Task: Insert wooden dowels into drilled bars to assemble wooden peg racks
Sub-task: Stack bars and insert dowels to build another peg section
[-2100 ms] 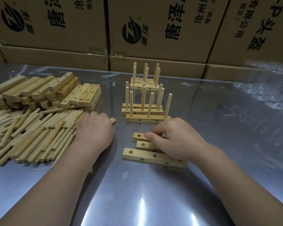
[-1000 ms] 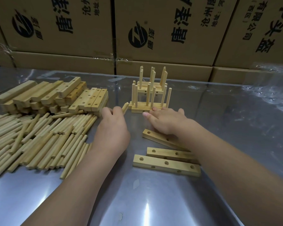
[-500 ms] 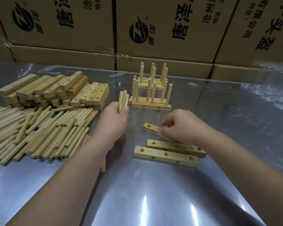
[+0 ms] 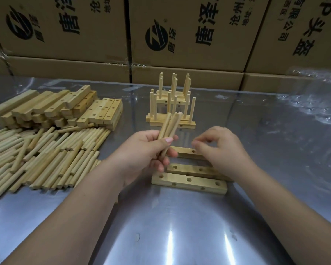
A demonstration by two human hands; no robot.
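Head view, contents by size, largest first.

1. Cardboard boxes: brown, printed in black, stacked in a wall along the far edge.
2. Surface: shiny metal, reflecting light at the near side; crumpled clear plastic film lies at the far right.
3. Heap of loose dowels: plain wooden pegs lying flat on the left, most pointing the same way.
4. Stack of drilled bars: piled at the far left, just beyond the heap, holes showing in several.
5. Finished peg racks: far centre, bars stacked with their pegs upright.
6. My left hand: raised at centre, fingers and thumb wrapped round a bundle of dowels.
7. My right hand: just right of the left one, fingers loosely curled toward the thumb, holding nothing I can see, over the right part of the far bar.
8. Three drilled bars flat at near centre, side by side: near bar, three holes on top; middle bar; far bar, partly hidden by both hands.
9. Bundle of dowels: a few pegs, tilted up and to the right out of my left hand, in front of the racks.
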